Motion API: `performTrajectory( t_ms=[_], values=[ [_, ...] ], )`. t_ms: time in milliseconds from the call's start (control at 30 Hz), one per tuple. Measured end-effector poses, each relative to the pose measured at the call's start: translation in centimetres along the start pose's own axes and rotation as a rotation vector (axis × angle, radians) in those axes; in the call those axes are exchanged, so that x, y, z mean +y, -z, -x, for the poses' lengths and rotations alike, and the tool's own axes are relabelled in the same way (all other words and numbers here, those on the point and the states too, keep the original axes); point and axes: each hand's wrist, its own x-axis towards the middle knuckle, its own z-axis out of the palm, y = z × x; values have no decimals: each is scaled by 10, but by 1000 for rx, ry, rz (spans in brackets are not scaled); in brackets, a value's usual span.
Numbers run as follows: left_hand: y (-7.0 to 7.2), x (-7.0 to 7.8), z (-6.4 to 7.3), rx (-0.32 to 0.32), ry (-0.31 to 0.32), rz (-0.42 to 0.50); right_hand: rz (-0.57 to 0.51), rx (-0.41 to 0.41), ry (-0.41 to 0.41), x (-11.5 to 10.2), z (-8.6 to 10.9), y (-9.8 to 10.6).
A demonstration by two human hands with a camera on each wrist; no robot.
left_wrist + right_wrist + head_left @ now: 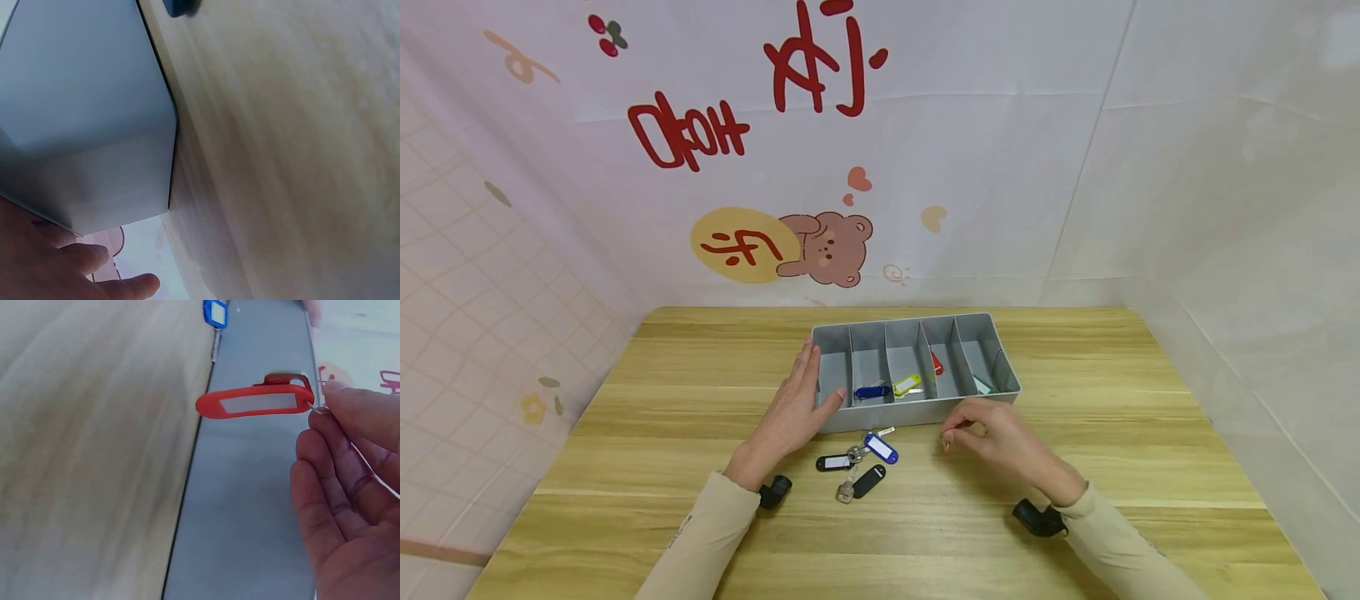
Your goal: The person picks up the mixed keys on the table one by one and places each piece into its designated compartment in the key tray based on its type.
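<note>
My right hand (1000,433) pinches the thin metal ring of a red key tag (209,405) between thumb and forefinger, just in front of the grey divided tray (917,413). Behind the tag, the key on the same ring is mostly hidden. At the tray's left end, my left hand (790,404) rests against the wall with straight fingers, its thumb over the front rim. Inside separate compartments lie a blue key tag (872,392), a yellow key tag (907,384), another red key tag (937,363) and a green key tag (983,385).
Before the tray, on the wooden table (700,400), lie a blue-tagged key (881,448) and two black key tags, one near the tray (833,462) and one nearer me (869,481). A printed white curtain (985,150) hangs behind.
</note>
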Motion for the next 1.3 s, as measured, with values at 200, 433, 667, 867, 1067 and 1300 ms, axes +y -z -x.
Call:
performTrajectory(
  t_ms=[200, 433, 667, 867, 1067, 1300],
  values=[
    [0, 0, 0, 1, -6, 6, -10, 46, 27, -2, -2, 7],
    [0, -1, 0, 3, -3, 4, -7, 99, 3, -8, -5, 18],
    [0, -1, 0, -4, 11, 3, -1, 161, -34, -14, -8, 28],
    [0, -1, 0, -4, 14, 6, -6, 207, -68, -18, -12, 34],
    [0, -2, 1, -3, 8, 11, -10, 228, -109, -21, -17, 38],
    [0, -1, 0, 0, 3, 15, -19, 278, -138, -24, -25, 42]
  ],
)
